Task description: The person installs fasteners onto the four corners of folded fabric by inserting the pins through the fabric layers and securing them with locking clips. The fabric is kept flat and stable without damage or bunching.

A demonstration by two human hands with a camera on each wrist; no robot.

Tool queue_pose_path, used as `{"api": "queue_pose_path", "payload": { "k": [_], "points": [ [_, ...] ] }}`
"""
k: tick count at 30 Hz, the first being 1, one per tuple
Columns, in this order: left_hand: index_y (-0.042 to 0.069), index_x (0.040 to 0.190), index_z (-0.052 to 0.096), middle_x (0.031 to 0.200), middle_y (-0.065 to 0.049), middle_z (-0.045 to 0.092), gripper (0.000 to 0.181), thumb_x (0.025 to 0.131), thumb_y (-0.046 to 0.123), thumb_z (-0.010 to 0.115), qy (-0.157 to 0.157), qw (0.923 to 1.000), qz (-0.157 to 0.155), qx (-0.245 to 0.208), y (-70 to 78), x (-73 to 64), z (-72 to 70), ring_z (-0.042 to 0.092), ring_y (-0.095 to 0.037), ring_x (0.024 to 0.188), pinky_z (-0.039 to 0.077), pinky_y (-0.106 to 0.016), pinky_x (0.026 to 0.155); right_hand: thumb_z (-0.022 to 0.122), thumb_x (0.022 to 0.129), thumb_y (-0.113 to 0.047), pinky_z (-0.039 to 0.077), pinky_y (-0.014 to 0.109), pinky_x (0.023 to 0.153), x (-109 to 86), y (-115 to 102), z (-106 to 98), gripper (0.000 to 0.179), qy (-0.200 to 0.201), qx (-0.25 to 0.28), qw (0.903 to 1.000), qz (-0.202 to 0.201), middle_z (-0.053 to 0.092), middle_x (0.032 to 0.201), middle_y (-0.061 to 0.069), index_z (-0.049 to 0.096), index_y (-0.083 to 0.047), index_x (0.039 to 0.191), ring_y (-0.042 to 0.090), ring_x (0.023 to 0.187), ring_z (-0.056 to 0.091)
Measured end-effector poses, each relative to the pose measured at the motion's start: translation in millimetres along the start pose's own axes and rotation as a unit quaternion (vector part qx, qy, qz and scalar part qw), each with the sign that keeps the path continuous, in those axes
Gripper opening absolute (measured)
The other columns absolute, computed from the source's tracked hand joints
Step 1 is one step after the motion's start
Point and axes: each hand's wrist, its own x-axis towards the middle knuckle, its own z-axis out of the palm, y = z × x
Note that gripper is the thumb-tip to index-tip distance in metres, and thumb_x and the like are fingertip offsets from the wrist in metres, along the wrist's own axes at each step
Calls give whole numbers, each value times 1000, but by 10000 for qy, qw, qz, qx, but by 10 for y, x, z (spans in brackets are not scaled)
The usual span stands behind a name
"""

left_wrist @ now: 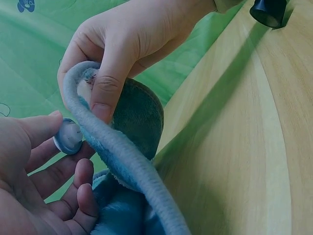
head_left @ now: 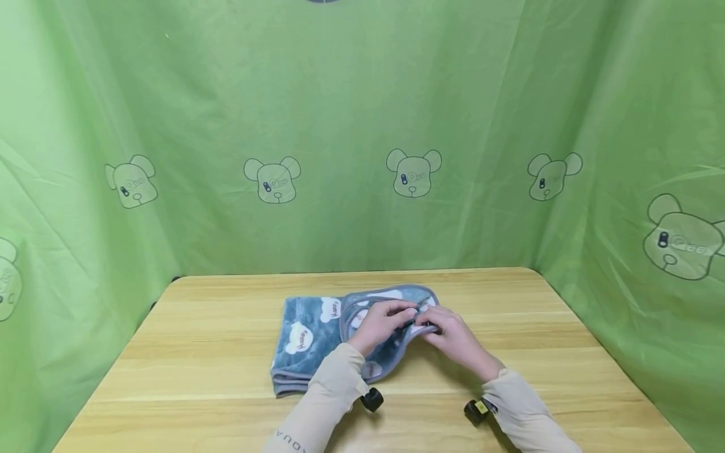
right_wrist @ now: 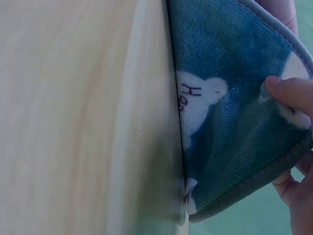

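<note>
A folded teal fleece blanket (head_left: 310,324) with white bear heads and grey edging lies on the table, its right part lifted and bunched under both hands. My left hand (head_left: 381,324) holds a small round pale-blue disc (left_wrist: 69,136) between thumb and fingers, close beside the blanket's edge. The right hand (head_left: 453,336) pinches the blanket's edged corner, its thumb (left_wrist: 106,93) on the fabric near the grey border (left_wrist: 122,142). In the right wrist view the raised flap (right_wrist: 239,98) hangs over the table, and a thumb (right_wrist: 288,90) presses on it by a small pale-blue spot.
The light wooden table (head_left: 215,352) carries the blanket near its middle. Green curtains (head_left: 340,94) printed with bear heads enclose the back and both sides. A black wrist camera (head_left: 372,399) hangs under the left sleeve, another (head_left: 476,412) under the right.
</note>
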Motion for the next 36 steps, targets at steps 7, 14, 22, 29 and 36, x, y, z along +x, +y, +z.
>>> {"api": "queue_pose_path", "payload": {
  "k": [7,14,22,29,36],
  "points": [
    [10,119,69,118,-2,70,34,95,33,62,106,9993,138,343,-25,4,20,60,-4,100,48,-21,83,79,72,-3,51,35,81,1,10,-5,22,155,-175,9997,-40,69,89,-4,68,-15,87,14,85,63],
    [13,118,70,121,-2,70,32,95,34,62,127,9993,-5,350,-13,6,39,61,-12,110,47,-25,90,79,71,0,51,36,80,2,12,-10,24,135,-269,9995,-82,69,88,-3,68,-14,88,14,85,63],
    [14,125,66,123,-4,68,35,98,35,56,200,9976,81,658,60,-14,11,63,-16,109,49,-30,93,77,70,8,54,26,81,15,0,-38,28,147,22,9999,37,70,91,1,69,-11,89,18,86,65],
    [12,122,66,116,-5,70,34,98,33,56,601,9914,466,1066,272,-155,-151,65,-19,107,50,-31,92,78,72,2,55,27,83,14,11,-86,24,-92,137,9997,176,70,92,0,69,-14,88,16,89,65],
    [8,118,66,104,-7,69,29,97,27,59,930,9799,569,1672,333,-326,-571,64,-18,90,52,-29,79,78,73,-2,55,30,81,35,-11,-153,22,-341,146,9989,290,70,92,-2,69,-17,87,12,90,63]
  ]
}}
